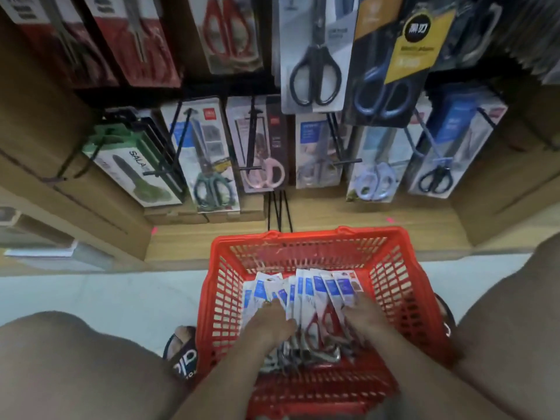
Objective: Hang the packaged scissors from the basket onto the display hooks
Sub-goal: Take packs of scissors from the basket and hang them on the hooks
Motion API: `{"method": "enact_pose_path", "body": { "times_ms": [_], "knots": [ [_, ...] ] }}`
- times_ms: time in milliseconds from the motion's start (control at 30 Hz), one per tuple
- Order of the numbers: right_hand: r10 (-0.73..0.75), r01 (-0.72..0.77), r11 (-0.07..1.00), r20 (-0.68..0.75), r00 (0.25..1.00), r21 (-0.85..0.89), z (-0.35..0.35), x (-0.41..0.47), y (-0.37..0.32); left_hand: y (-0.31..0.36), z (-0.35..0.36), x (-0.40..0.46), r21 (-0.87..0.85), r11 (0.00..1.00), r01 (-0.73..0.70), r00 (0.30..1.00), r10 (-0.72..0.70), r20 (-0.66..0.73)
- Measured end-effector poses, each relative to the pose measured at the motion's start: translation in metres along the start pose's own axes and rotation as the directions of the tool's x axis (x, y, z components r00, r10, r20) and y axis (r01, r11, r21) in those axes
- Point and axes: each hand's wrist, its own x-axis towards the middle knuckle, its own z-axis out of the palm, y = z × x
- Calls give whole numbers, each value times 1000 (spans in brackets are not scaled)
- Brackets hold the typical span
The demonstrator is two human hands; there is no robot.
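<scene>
Head view: both hands are down in the red basket (pixel 391 268) at 6 o'clock, left hand (pixel 269 324) and right hand (pixel 362 313) resting on the fanned scissor packs (pixel 315 294); their grip I cannot tell. Best to pinch one pack by its top hole, then lift toward the display hooks (pixel 342 160) at 12 o'clock.

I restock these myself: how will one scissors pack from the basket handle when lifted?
The packs look like thin cards, so probably stiff yet bendable. Handles sit low, so likely bottom-heavy. Fanned, overlapping, they may slide and drag neighbours.
</scene>
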Motion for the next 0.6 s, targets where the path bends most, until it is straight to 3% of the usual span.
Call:
{"method": "enact_pose_path", "body": {
  "times_ms": [167,367,600],
  "knots": [
    [107,-108,994,32,994,19,6,27,27,-3,34,24,-278,957,82,994,-58,93],
    [197,-205,974,86,977,93,12,54,45,5,49,40,-431,896,104,992,-60,113],
    [158,-173,970,101,982,171,20,61,56,11,65,46,-396,909,127,985,-68,160]
  ]
}}
